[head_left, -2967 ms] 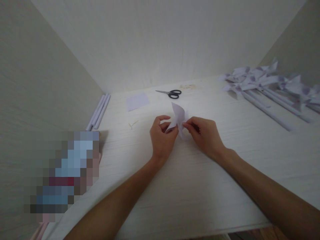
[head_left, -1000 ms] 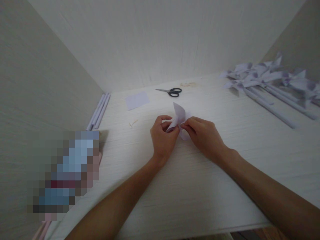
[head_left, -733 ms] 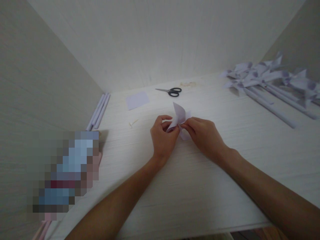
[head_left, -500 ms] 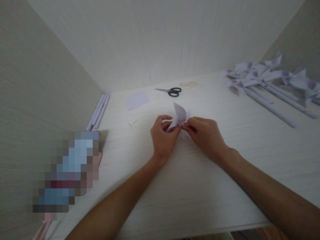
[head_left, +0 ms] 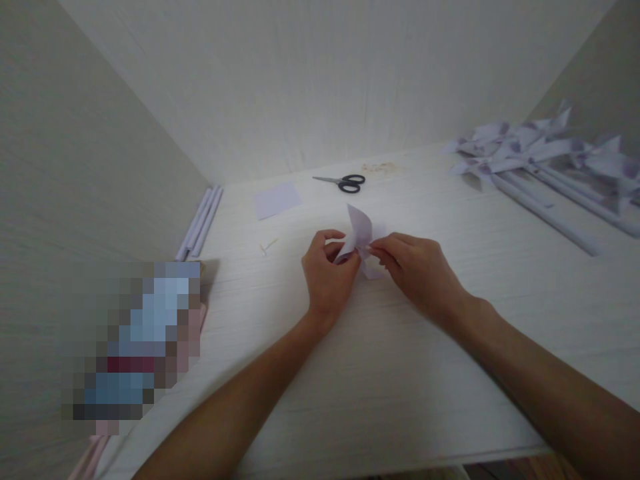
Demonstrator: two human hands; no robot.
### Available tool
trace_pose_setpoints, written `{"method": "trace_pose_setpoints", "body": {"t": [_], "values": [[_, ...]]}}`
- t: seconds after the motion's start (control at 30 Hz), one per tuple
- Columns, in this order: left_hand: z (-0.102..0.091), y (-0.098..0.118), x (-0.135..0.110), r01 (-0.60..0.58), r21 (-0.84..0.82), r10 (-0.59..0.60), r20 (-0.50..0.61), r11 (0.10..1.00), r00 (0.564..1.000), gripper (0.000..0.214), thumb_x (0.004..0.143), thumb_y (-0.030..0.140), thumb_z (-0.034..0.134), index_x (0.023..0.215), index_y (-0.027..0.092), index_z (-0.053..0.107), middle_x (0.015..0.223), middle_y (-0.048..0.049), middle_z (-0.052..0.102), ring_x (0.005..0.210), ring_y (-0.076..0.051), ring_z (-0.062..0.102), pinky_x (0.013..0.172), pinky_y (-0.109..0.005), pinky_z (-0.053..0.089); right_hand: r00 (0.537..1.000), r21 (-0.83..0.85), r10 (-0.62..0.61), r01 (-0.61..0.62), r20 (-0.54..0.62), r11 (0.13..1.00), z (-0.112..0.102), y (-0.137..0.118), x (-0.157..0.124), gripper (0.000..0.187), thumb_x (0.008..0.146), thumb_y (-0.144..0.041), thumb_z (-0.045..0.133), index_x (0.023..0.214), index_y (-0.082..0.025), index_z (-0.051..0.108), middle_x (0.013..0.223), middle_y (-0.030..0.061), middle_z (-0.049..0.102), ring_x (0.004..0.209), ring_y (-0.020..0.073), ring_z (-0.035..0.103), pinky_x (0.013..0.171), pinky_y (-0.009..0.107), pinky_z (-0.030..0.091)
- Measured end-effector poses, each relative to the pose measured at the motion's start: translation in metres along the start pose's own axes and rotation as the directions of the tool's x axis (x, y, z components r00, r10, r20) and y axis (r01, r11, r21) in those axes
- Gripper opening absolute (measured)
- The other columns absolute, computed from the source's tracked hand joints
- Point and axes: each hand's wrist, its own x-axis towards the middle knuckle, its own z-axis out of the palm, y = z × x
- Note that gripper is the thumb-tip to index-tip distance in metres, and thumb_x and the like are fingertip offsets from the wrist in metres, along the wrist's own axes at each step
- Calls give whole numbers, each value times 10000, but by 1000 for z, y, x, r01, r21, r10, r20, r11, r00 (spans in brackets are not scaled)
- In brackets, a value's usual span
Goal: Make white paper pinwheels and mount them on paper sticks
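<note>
In the middle of the head view, a white paper pinwheel [head_left: 361,225] with curled blades is held just above the table. My left hand [head_left: 330,280] is closed on its left side, thumb and fingers pinching the folded paper near the centre. From the right, my right hand [head_left: 413,263] is closed in a pinch, its fingertips at the pinwheel's centre. Whether a small part is between those fingertips is too small to see. Beyond the hands lie black-handled scissors [head_left: 345,182] and a square of white paper [head_left: 277,201].
Finished-looking paper pinwheels on rolled sticks [head_left: 545,210] are piled at the back right. Rolled paper tubes [head_left: 203,220] lie at the left wall, above a pixelated object [head_left: 145,333]. Thin sticks [head_left: 269,247] and scattered bits [head_left: 380,167] rest on the white table [head_left: 380,387].
My right hand has shifted slightly right, its fingertips drawn a little back from the pinwheel's centre. My left hand keeps its hold. The whole view has moved slightly.
</note>
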Motion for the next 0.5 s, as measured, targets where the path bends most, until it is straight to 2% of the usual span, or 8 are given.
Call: {"method": "trace_pose_setpoints", "body": {"t": [0.13, 0.5], "values": [[0, 0, 0, 2, 1, -2, 12, 1000, 1000, 230, 590, 125, 561, 799, 171, 477, 628, 7, 631, 523, -96, 582, 458, -164, 420, 999, -12, -4, 3, -37, 1000, 2, 0, 2, 202, 826, -208, 421, 736, -127, 583, 682, 60, 601, 605, 141, 537, 548, 243, 359], [0, -1, 0, -38, 8, 38, 19, 999, 999, 223, 597, 127, 560, 800, 173, 479, 616, 15, 625, 523, -95, 576, 468, -172, 421, 997, 23, -15, 17, -76, 1000, 1, -6, 3, 215, 818, -161, 396, 752, -150, 600, 724, 57, 593, 650, 140, 521, 559, 239, 353]]}}
